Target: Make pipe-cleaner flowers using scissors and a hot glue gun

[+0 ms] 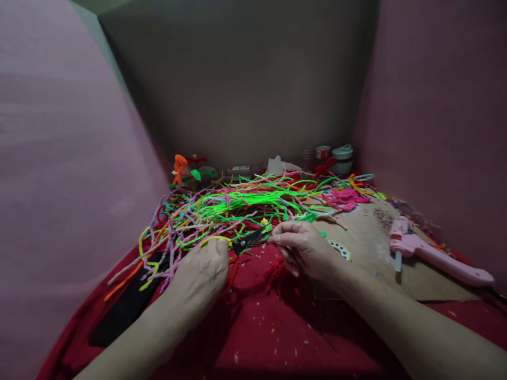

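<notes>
2 hands meet at the front edge of a heap of fuzzy pipe cleaners. The left hand [204,269] is closed around the handles of a pair of black-bladed scissors with yellow handle loops [241,241], whose blades point right toward the other hand and look nearly shut. The right hand [304,248] has its fingertips pinched together on a small piece just at the blade tips; what that piece is cannot be told, though a small yellow bit [264,221] sits just above it.

The scissors lie over the red cloth [261,327] that covers the near worktop, which is speckled with tiny coloured clippings. Just behind both hands spreads the tangled pile of neon green, pink, purple and orange pipe cleaners [237,206]. A flat brown cardboard sheet [368,248] lies to the right, carrying a pink hot glue gun [431,256]. A bright pink fuzzy clump [344,198] rests near the cardboard's far edge. At the back stand an orange pipe-cleaner flower [180,168] and a small white lidded jar [343,157].
</notes>
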`<state>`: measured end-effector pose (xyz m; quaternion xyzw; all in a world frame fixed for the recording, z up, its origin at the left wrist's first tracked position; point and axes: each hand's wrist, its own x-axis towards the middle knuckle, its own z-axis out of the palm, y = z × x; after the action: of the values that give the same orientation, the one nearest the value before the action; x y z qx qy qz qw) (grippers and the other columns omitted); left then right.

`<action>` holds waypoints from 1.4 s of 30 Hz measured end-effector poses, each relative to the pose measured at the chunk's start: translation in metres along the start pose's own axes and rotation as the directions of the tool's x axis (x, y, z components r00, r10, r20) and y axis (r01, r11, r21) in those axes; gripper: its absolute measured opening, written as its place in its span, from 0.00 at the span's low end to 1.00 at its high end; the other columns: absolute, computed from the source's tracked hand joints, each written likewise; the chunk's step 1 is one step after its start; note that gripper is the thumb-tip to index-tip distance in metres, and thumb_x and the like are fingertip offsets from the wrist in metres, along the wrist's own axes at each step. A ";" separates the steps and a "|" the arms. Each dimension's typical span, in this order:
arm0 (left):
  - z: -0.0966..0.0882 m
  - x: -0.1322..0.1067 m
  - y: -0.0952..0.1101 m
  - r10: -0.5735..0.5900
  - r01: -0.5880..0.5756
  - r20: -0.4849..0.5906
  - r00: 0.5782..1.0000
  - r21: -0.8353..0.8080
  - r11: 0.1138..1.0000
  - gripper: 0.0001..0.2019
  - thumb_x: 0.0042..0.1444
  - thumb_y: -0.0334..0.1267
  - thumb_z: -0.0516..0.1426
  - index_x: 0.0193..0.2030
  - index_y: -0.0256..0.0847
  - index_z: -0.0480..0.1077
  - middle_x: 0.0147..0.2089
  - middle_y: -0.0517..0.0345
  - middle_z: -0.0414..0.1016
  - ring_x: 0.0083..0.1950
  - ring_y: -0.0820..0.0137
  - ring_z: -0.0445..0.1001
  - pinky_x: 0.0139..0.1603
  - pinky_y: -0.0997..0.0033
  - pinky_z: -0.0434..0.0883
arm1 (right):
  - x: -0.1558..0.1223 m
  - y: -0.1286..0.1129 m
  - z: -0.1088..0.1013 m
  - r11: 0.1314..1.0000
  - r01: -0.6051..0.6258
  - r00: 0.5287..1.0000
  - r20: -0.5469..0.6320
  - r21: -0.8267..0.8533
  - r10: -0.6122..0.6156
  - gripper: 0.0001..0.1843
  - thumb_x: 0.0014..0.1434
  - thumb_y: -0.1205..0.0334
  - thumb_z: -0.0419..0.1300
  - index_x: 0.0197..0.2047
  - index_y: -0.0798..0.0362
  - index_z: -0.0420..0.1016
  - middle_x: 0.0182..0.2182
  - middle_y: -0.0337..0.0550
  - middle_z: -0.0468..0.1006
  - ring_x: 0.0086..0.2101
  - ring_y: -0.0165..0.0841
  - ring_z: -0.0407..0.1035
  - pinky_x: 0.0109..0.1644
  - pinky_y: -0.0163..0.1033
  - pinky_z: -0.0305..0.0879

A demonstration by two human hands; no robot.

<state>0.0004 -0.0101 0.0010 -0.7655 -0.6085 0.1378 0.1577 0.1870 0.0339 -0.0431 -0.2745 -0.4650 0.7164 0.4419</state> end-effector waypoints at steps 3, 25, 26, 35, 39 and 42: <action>-0.001 -0.002 0.000 0.017 -0.017 -0.003 1.000 0.009 1.000 0.15 0.53 0.21 0.38 0.34 0.34 0.64 0.25 0.54 0.66 0.24 0.67 0.66 0.30 0.67 0.65 | 0.000 0.001 0.000 0.999 -0.001 1.000 0.008 -0.033 0.001 0.07 0.46 0.64 0.60 0.21 0.54 0.66 0.08 0.27 0.61 0.07 0.20 0.49 0.07 0.27 0.46; 0.004 0.002 -0.004 0.064 -0.058 -0.040 0.997 0.152 0.987 0.14 0.55 0.22 0.39 0.36 0.35 0.63 0.28 0.52 0.67 0.26 0.66 0.73 0.26 0.70 0.68 | 0.001 -0.001 -0.002 0.998 -0.067 0.997 -0.025 -0.010 0.067 0.05 0.44 0.65 0.60 0.23 0.54 0.66 0.09 0.27 0.60 0.07 0.20 0.47 0.07 0.27 0.49; 0.006 0.002 -0.005 0.060 -0.053 -0.045 0.997 0.145 0.988 0.14 0.55 0.21 0.39 0.36 0.35 0.63 0.28 0.51 0.67 0.26 0.66 0.73 0.25 0.70 0.68 | 0.001 -0.001 -0.002 0.997 -0.071 0.997 -0.035 -0.021 0.070 0.05 0.44 0.65 0.60 0.22 0.54 0.66 0.09 0.27 0.60 0.06 0.20 0.48 0.07 0.27 0.49; 0.012 0.002 -0.008 0.040 -0.033 -0.055 0.998 0.117 0.993 0.14 0.54 0.21 0.40 0.35 0.34 0.64 0.28 0.52 0.68 0.28 0.66 0.72 0.30 0.68 0.68 | 0.003 0.004 -0.001 0.977 0.032 0.984 -0.162 -0.213 -0.067 0.07 0.48 0.62 0.58 0.22 0.53 0.64 0.07 0.25 0.57 0.07 0.21 0.47 0.08 0.28 0.42; 0.017 0.002 -0.006 0.028 -0.008 -0.119 0.993 0.159 0.987 0.16 0.54 0.20 0.38 0.35 0.34 0.64 0.29 0.50 0.68 0.30 0.65 0.72 0.30 0.68 0.67 | 0.002 0.004 0.003 0.949 0.021 0.971 -0.219 -0.316 -0.095 0.10 0.49 0.62 0.57 0.20 0.53 0.63 0.08 0.26 0.58 0.07 0.20 0.48 0.08 0.27 0.40; 0.019 0.003 -0.005 0.037 -0.018 -0.126 0.991 0.149 0.989 0.15 0.54 0.21 0.39 0.35 0.34 0.64 0.29 0.51 0.68 0.29 0.65 0.71 0.30 0.68 0.67 | 0.001 0.002 0.004 0.937 -0.006 0.969 -0.233 -0.349 -0.081 0.11 0.48 0.63 0.57 0.18 0.53 0.62 0.07 0.27 0.57 0.07 0.20 0.49 0.09 0.28 0.40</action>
<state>-0.0106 -0.0045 -0.0142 -0.7672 -0.5746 0.1349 0.2509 0.1822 0.0330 -0.0431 -0.4249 -0.5314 0.5754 0.4538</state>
